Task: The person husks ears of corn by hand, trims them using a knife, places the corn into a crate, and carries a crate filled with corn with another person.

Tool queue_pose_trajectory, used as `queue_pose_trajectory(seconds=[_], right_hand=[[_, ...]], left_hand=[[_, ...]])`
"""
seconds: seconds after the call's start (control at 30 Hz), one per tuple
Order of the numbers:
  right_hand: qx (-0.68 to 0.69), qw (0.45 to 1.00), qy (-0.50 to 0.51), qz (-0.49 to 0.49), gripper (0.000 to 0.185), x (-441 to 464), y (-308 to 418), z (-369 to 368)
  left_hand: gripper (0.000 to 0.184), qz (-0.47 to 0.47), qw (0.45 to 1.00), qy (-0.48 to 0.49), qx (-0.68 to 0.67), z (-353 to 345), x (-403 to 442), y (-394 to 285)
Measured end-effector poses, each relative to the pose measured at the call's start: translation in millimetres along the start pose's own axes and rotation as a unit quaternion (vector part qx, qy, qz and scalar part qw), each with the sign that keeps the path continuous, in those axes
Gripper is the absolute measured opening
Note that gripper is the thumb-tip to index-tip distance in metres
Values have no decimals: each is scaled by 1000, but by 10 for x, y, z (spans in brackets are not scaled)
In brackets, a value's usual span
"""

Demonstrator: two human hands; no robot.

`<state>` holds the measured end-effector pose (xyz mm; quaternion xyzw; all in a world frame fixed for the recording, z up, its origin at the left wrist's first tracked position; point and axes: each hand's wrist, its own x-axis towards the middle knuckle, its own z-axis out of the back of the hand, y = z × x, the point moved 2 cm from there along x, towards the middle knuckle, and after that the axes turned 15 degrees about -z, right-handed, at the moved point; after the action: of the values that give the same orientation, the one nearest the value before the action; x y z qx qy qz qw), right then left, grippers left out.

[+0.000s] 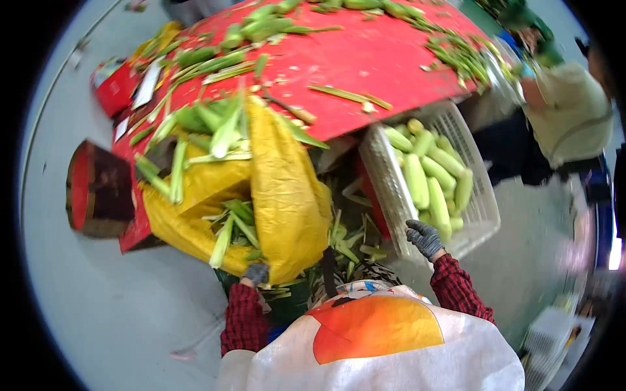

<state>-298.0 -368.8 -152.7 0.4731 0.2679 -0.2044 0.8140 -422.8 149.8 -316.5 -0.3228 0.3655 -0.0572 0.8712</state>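
My left hand point(256, 274), in a grey glove, is closed on the lower rim of a yellow sack point(290, 195). Long green corn husks point(225, 241) lie inside and across the sack's mouth. My right hand point(425, 240), also gloved, is at the near left corner of a white plastic crate point(482, 195). Its fingers look curled; whether they grip the crate's rim or something else is unclear. Pale green trimmed corn ears point(438, 173) are piled in the crate.
A red-covered table point(365, 58) carries unhusked corn point(264, 27), loose leaves and a wooden-handled tool point(303, 116). A brown container point(101, 189) stands at left. Fallen husks point(345, 244) lie between sack and crate. At right is another person point(567, 111); more crates point(548, 339) stand lower right.
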Motion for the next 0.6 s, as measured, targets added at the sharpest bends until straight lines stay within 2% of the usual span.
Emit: queue_pose_trajectory(seconds=[0.03, 0.1, 0.13, 0.2, 0.27, 0.3, 0.33, 0.4, 0.47, 0.5, 0.53, 0.57, 0.6], right_hand=[[5, 1000, -24, 6, 31, -85, -207, 92], [-21, 995, -94, 21, 32, -265, -660, 269], [-3, 994, -111, 0, 32, -406, -824, 368], [-1, 984, -169, -57, 32, -823, -1019, 569], [-7, 972, -226, -67, 32, -1192, -1606, 713], [10, 963, -244, -111, 31, -1371, -1934, 741], [28, 953, -261, -151, 31, -1549, -2234, 785], [34, 940, -293, -171, 30, -1681, -2921, 847], [73, 919, -291, -254, 30, -2006, -3742, 761], [186, 903, -297, -247, 31, -2075, -4502, 518], [232, 895, -292, -244, 32, -2150, -5156, 301], [278, 885, -288, -240, 33, -2232, -5795, 91], [191, 907, -257, -273, 32, -2299, -5831, 268]], left_hand=[[24, -18, 999, -42, -21, 39, -31, 272], [19, 21, 984, -126, 126, 365, 79, 474], [19, 28, 940, -117, 318, 684, 65, 128], [16, 107, 927, -164, 320, 1164, 122, -545], [16, 88, 921, -332, 183, 1268, 367, -259], [17, 37, 901, -212, 378, 1266, 443, -768], [19, -16, 825, -93, 557, 1230, 510, -1306], [24, 72, 899, -261, 344, 1096, 879, -1364], [28, 102, 909, -377, 147, 803, 945, -1907], [31, 82, 914, -366, 151, 692, 1038, -1959], [34, 62, 918, -362, 149, 565, 1122, -1972], [37, 21, 895, -424, 138, 375, 1126, -2056], [39, -17, 865, -485, 127, 247, 1196, -2188]])
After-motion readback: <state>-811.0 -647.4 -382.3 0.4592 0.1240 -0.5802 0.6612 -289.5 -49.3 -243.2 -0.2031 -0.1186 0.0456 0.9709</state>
